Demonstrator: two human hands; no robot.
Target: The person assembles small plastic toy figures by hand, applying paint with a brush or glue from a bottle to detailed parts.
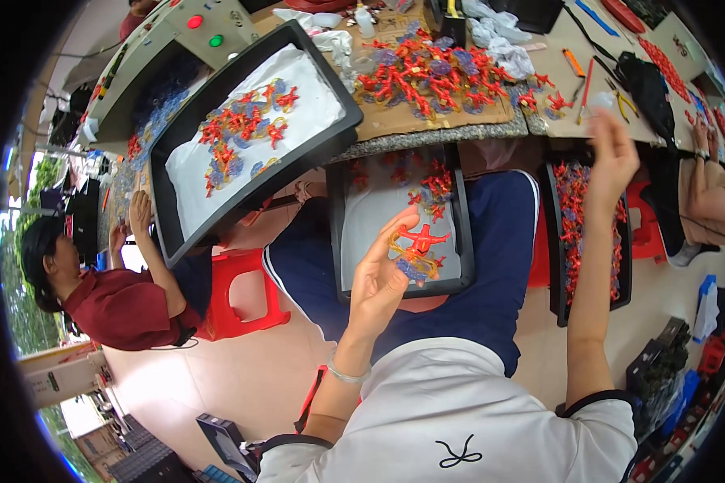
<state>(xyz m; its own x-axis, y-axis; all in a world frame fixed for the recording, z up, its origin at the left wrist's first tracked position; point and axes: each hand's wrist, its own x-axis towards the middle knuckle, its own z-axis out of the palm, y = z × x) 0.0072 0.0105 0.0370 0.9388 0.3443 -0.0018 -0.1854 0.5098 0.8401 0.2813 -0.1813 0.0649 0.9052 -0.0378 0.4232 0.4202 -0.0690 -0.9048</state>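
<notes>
My left hand (pixel 376 290) holds a small plastic figure (pixel 419 244) between thumb and fingers. The figure has a red body with limbs and yellow and translucent purple parts. Below it, a black tray (pixel 469 266) lined with white sheet rests across my lap, holding several similar figures (pixel 437 189) toward its far right. My right hand (pixel 612 157) is raised over the table's front edge at the right. Its fingertips are smeared by motion, so whether they hold anything does not show. Nearest to it on the table lie a red stick-like tool (pixel 586 90) and yellow-handled pliers (pixel 624 103).
A heap of figures (pixel 435 76) covers cardboard on the table ahead. Another black tray (pixel 342 133) with figures juts out at the left, beside a machine (pixel 193 44) with red and green buttons. A full tray (pixel 557 310) stands right of my legs. A co-worker (pixel 121 302) sits at left.
</notes>
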